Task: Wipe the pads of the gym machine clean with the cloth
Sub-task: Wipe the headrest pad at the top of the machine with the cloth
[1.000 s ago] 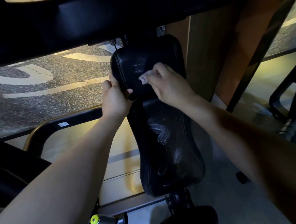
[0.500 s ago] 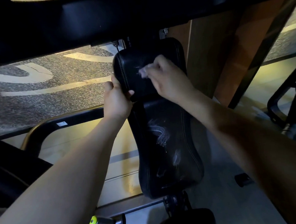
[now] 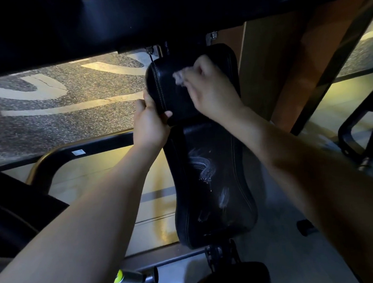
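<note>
While pale streaks are showing on the back pad (image 3: pixel 212 183), the largest of three pads in view, the wiping is happening just above it on the head pad (image 3: pixel 168 87); the seat pad (image 3: pixel 232 278) is lying below it. Two hands are working. The left hand (image 3: pixel 151 124) is gripping the head pad's edge, fingers curled round it, steadying it. The right hand (image 3: pixel 208 91) is pressing the one cloth (image 3: pixel 180 76), bunched in its curled fingers, onto that pad's face. Firm, overlapping strokes reaching the seams would probably serve best, before going down to the streaked back pad.
</note>
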### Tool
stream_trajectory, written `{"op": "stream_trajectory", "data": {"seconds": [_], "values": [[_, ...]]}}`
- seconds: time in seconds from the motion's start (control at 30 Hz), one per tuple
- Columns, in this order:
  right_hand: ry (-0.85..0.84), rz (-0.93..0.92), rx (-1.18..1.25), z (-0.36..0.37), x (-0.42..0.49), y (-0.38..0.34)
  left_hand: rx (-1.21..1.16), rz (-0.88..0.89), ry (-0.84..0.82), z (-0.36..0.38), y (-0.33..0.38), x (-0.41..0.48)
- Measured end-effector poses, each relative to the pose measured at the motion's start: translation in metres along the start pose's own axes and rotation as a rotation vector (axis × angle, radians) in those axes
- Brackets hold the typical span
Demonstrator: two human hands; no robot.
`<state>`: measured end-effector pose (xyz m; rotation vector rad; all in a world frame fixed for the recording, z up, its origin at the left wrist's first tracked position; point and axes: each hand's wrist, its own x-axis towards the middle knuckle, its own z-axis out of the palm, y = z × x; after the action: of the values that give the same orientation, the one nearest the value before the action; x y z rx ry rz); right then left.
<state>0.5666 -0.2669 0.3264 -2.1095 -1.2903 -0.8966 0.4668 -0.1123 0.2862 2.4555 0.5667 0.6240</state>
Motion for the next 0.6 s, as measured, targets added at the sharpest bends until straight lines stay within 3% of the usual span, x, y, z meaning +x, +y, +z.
{"op": "stream_trajectory", "data": {"seconds": [0.17, 0.3, 0.37, 0.6], "values": [[0.096, 0.13, 0.019, 0.015, 0.007, -0.008, 0.004, -0.001, 0.003, 0.001, 0.001, 0.0], [-0.109, -0.032, 0.024, 0.023, -0.028, -0.013, 0.028, 0.03, 0.015, 0.001, -0.003, -0.001], [-0.129, -0.057, -0.019, 0.014, -0.022, -0.009, 0.023, 0.037, 0.016, 0.0, -0.004, 0.0], [0.052, 0.104, 0.015, 0.01, 0.017, -0.009, 0.008, 0.016, -0.003, 0.0, -0.003, 0.0]]}}
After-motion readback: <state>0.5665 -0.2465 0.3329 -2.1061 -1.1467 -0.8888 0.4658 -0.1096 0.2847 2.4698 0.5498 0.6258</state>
